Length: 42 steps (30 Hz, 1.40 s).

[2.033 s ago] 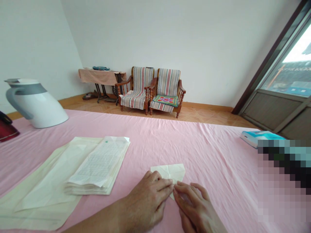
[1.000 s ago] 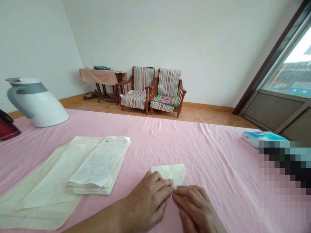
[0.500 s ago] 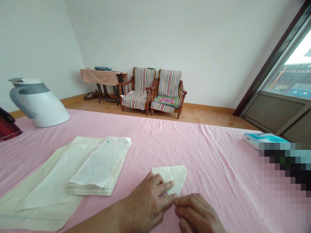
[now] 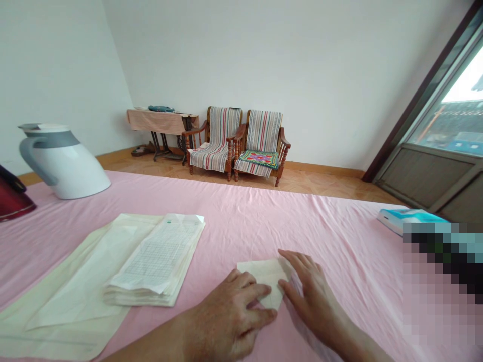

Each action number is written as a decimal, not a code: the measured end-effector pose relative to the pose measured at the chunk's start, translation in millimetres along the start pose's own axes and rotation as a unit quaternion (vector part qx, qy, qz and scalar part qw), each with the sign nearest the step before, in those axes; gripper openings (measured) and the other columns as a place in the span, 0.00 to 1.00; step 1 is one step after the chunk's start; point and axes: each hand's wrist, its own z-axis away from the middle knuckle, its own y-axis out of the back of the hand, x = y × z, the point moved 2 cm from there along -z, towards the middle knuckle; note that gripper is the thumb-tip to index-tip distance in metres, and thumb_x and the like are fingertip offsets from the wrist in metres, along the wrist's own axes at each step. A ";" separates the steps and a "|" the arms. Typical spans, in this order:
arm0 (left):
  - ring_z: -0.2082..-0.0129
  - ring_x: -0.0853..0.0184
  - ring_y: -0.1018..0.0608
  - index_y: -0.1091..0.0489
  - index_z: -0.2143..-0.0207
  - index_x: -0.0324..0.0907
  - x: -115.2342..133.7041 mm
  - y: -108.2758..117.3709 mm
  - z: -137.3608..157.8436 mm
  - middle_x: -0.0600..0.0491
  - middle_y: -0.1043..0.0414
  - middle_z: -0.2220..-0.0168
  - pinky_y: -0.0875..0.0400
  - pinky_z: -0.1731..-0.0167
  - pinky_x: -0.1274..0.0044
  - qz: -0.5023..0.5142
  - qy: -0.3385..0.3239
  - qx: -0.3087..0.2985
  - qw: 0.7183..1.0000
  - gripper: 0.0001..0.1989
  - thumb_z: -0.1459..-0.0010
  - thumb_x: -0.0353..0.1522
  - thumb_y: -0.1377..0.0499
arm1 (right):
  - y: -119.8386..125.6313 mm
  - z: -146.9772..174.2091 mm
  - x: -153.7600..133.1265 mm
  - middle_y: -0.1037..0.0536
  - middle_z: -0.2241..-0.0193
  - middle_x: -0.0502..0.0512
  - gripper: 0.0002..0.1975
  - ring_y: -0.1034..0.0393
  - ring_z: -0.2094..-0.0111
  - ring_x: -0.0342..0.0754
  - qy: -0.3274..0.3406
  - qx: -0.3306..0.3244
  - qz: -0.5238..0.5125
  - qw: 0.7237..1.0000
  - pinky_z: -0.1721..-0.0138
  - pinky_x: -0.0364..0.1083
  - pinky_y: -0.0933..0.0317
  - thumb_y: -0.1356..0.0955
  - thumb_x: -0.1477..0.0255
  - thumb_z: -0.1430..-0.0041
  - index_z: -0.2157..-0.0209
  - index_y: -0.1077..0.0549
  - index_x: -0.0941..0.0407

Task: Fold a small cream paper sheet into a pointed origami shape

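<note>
A small folded sheet of pale paper [image 4: 260,271] lies on the pink cloth between my hands. My left hand [image 4: 236,311] rests on its near left part, fingers apart and pressing it down. On the paper's right side is my right hand [image 4: 311,284], with thumb and fingers spread and the fingertips at its upper right edge. Part of the paper is hidden under both hands. To the left, a stack of grid-lined paper [image 4: 154,259] lies on larger pale sheets [image 4: 75,291].
The pink cloth [image 4: 241,221] covers the table. A white and grey jug [image 4: 75,163] and a red kettle [image 4: 13,198] stand at the left. A blue tissue pack [image 4: 411,218] lies at the right, beside a blurred-out patch. Two chairs [image 4: 226,141] stand by the far wall.
My right hand has moved up and forward from the paper's near corner to its right edge, and its fingers have spread. My left hand stays nearly in place on the paper.
</note>
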 end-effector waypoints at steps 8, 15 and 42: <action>0.53 0.60 0.31 0.32 0.49 0.47 -1.6 -7.2 0.5 0.51 0.30 0.50 0.43 0.50 0.66 -0.002 -0.014 0.012 1.000 0.15 0.38 0.30 0.44 | -6.4 -22.7 8.4 0.25 0.62 0.54 0.12 0.33 0.59 0.53 -0.069 -0.079 -0.024 0.994 0.56 0.54 0.44 0.34 0.76 0.47 0.59 0.27 0.53; 0.52 0.59 0.31 0.32 0.50 0.47 -3.3 -5.7 1.2 0.51 0.30 0.49 0.45 0.51 0.66 -0.008 -0.016 0.012 1.000 0.13 0.37 0.32 0.45 | -0.8 -19.5 -0.5 0.26 0.69 0.51 0.06 0.36 0.62 0.51 -0.034 -0.060 -0.003 0.998 0.60 0.52 0.50 0.35 0.77 0.43 0.71 0.29 0.53; 0.59 0.60 0.31 0.29 0.60 0.42 -17.6 -19.6 -16.9 0.52 0.29 0.63 0.38 0.58 0.68 0.026 0.161 0.158 0.974 0.10 0.44 0.21 0.39 | -3.6 7.5 -7.5 0.25 0.62 0.54 0.13 0.35 0.63 0.50 0.088 -0.003 0.040 0.995 0.61 0.50 0.46 0.36 0.81 0.39 0.57 0.27 0.54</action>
